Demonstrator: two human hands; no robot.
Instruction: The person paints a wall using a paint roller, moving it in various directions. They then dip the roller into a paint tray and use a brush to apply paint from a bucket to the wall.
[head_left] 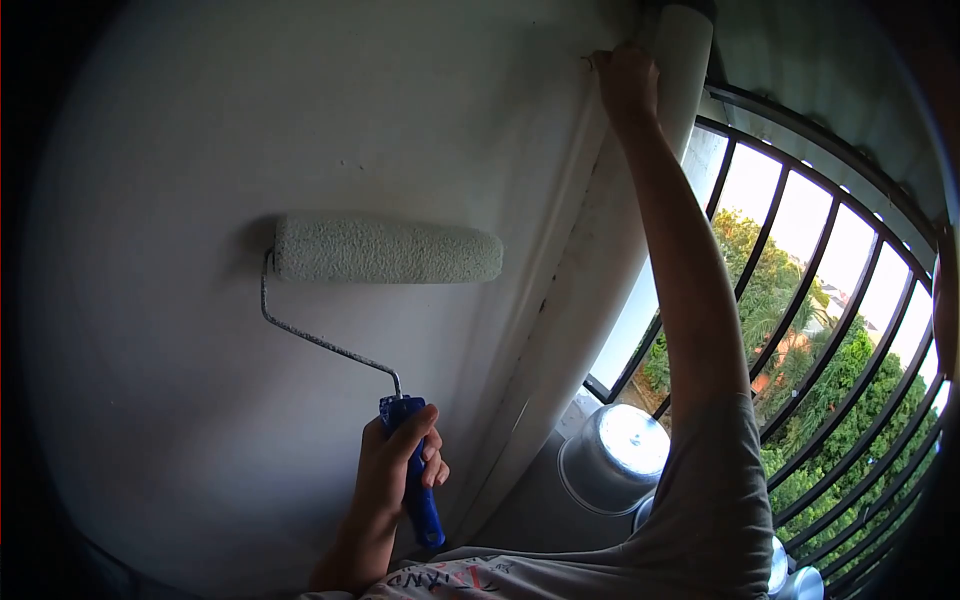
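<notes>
My left hand (395,465) is wrapped round the blue handle (424,510) of a paint roller, its thumb lying along the grip. The roller's pale, nubbly sleeve (390,250) is level and close against the white wall (190,330); whether it touches cannot be made out. A bent, paint-spattered wire frame (330,345) joins sleeve and handle. High up, my right hand (627,82) is closed at the wall beside a thick white pipe (685,70). Something small and thin pokes out at its fingertips, too dark to name.
Black railing bars (775,230) curve down the right side, with trees (850,400) beyond. A shiny metal pot (625,450) sits upside down below my right arm, and more metal vessels (800,580) show at the bottom right. Small marks (350,164) dot the wall.
</notes>
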